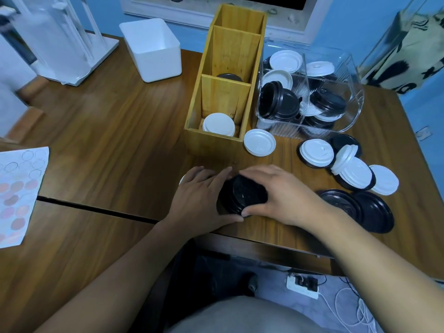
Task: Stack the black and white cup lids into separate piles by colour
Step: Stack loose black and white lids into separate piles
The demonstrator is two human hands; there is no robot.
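Black stack [242, 194]: several black lids nested together, sitting near the table's [108, 128] front edge, right of its middle.
Grip: left hand [199, 200] and right hand [283, 195] cup the stack from either side, with thumbs at its near side and fingers round the far side.
Done so far: a white pile [218, 124] stands in the nearest compartment of the wooden organiser [211, 143]. One dark lid [229, 77] shows in the middle compartment, and the far one looks bare.
Left to do: most of it, by my reading. The clear tub [355, 116] towards the back right corner holds both colours jumbled. Mixed lids [355, 173] overlap near the right edge, a lone white lid [259, 142] touches the organiser's front corner, and two black lids [374, 212] lie just right of the right wrist.
Edges: the stack is close to the front edge, so a slip towards the body could tip it off.
Open room: bare wood lies left of the hands, and the right side is crowded.
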